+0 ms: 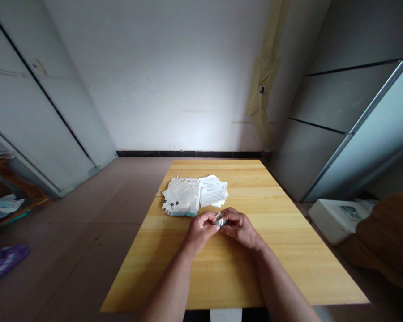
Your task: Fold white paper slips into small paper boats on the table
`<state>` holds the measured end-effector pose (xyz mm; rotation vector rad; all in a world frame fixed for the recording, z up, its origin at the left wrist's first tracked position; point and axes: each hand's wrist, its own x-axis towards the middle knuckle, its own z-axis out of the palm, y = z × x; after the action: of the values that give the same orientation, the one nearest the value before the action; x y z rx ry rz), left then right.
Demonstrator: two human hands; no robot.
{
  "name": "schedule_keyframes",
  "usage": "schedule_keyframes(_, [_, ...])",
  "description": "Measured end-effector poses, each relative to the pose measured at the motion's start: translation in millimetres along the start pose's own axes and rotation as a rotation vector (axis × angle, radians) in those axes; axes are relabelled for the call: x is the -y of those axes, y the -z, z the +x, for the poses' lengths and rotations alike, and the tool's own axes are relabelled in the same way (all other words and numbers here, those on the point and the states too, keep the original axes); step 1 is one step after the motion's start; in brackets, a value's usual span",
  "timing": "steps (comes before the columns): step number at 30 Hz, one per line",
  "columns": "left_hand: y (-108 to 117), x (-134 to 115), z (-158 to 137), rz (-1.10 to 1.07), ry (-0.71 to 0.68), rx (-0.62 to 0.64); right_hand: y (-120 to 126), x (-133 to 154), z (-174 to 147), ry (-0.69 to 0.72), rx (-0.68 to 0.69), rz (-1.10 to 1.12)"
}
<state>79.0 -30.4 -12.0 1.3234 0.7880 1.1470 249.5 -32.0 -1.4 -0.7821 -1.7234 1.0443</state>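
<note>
Between my two hands, over the middle of the wooden table (pixel 221 277), is a small folded piece of paper (pixel 220 221), whitish with a darker grey part. My left hand (pixel 201 230) pinches it from the left with thumb and fingers. From the right, my right hand (pixel 239 228) grips it the same way, and the fingers cover most of it. Just beyond my left hand lies a spread pile of printed papers (pixel 181 195). Beside that pile, to its right, is a smaller stack of printed sheets (pixel 211 191).
A white wall (pixel 174 89) stands behind the table, with a taped strip (pixel 263 103) running down it. Grey cabinet panels (pixel 325 98) rise at the right, above a white box (pixel 332 221) on the floor. A purple bag (pixel 5 264) and a wooden shelf (pixel 16 181) are at the left.
</note>
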Motion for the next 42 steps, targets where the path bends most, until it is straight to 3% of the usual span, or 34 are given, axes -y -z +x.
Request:
schedule_keyframes(7, [-2, -5, 0, 0.010, 0.028, -0.085, 3, 4, 0, -0.019, -0.012, -0.098])
schedule_keyframes(26, [-7, -7, 1, -0.080, 0.023, -0.197, -19, -8, 3, -0.144, -0.207, 0.145])
schedule_keyframes(36, [-10, 2, 1, 0.141, -0.052, -0.247, -21, -6, 4, -0.095, -0.240, -0.075])
schedule_keyframes(42, [-10, 4, 0, 0.152, -0.040, -0.217, -18, -11, 4, -0.169, -0.257, 0.053])
